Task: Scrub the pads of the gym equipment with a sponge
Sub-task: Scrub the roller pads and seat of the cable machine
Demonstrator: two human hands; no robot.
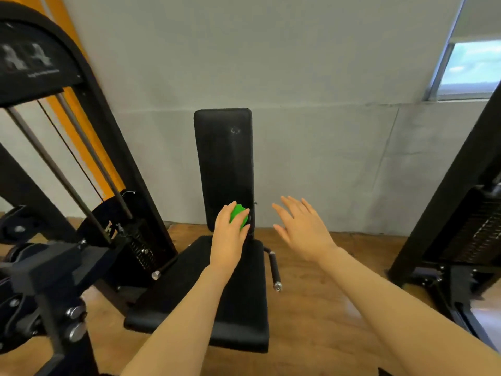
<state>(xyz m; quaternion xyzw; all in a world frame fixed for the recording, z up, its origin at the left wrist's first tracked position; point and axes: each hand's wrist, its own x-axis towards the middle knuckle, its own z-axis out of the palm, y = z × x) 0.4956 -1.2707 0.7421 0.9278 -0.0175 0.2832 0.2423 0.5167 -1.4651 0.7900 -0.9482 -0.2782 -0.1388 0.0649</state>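
A black upright back pad (pixel 224 158) stands against the grey wall, above a black seat pad (pixel 244 291). My left hand (pixel 229 232) grips a bright green sponge (pixel 239 216) and holds it against the bottom of the back pad, near its right edge. My right hand (pixel 301 226) hovers in the air to the right of the back pad, fingers spread and straight, touching nothing.
A black and orange weight machine frame (pixel 89 147) with guide rods and cable stands at the left. A short handle bar (pixel 274 267) sticks out beside the seat's right side. Another black machine with a weight stack (pixel 466 232) is at the right. The floor (pixel 325 294) is wood.
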